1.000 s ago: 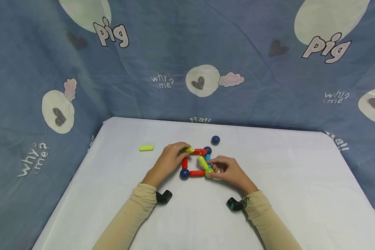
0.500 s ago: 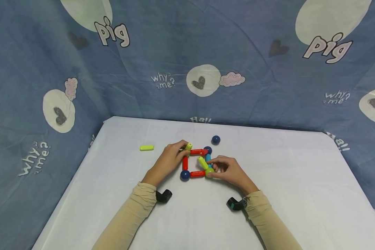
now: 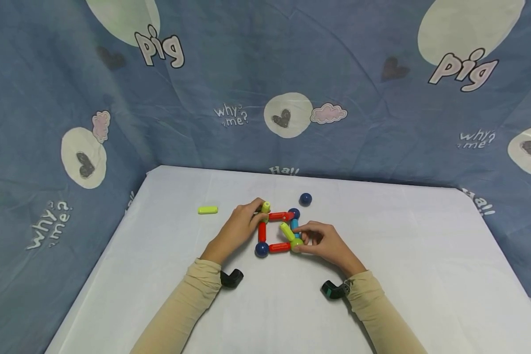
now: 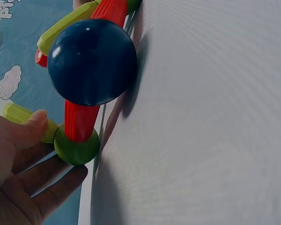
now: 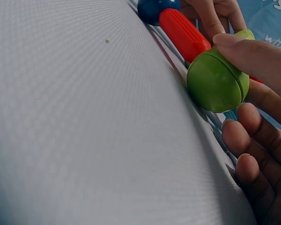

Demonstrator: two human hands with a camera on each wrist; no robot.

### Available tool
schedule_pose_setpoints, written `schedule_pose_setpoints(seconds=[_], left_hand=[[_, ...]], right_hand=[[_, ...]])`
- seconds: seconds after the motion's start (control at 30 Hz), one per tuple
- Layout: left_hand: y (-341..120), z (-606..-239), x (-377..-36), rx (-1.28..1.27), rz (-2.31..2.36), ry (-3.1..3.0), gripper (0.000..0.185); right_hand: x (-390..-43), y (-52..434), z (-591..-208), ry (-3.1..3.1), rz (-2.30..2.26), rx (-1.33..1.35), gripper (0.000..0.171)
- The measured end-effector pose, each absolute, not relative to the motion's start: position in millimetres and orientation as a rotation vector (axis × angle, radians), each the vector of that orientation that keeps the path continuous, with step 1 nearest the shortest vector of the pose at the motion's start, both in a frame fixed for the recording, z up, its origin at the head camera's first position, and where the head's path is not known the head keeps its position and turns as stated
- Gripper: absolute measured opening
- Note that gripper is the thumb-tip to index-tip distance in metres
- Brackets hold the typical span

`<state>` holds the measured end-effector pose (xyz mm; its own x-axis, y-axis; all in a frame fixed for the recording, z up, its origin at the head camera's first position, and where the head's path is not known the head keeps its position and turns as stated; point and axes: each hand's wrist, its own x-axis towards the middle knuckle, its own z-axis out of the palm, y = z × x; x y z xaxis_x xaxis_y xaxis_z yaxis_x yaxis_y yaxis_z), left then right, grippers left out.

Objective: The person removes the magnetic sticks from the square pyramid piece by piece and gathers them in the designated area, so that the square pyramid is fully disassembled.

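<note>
A square of magnetic rods and balls lies on the table between both hands. Its sides are a front red rod, a left red rod, a back red rod and a blue rod. Dark blue balls mark the front-left corner and back-right corner. My left hand pinches a yellow-green rod standing on the back-left green ball. With thumb and fingers, my right hand grips the front-right green ball; another yellow-green rod slants up from it.
Behind the square sits a loose dark blue ball. A loose yellow-green rod lies to the left of the left hand. The white table ends at a blue patterned cloth at the back and left.
The yellow-green rod in my left hand has swung from leaning right to a more upright position. My right hand has stayed in place on its green ball.
</note>
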<state>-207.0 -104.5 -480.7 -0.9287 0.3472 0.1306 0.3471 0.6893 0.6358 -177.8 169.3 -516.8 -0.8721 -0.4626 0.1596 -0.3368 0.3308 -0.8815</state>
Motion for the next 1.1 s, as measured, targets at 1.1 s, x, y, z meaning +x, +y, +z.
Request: schedule_pose_setpoints(seconds=[1.1], left_hand=[[-140.6, -451.0, -208.9, 0.583, 1.323, 2.948, 0.027]], right_hand=[[-177.7, 170.1, -518.0, 2.47, -1.569, -0.758, 0.039]])
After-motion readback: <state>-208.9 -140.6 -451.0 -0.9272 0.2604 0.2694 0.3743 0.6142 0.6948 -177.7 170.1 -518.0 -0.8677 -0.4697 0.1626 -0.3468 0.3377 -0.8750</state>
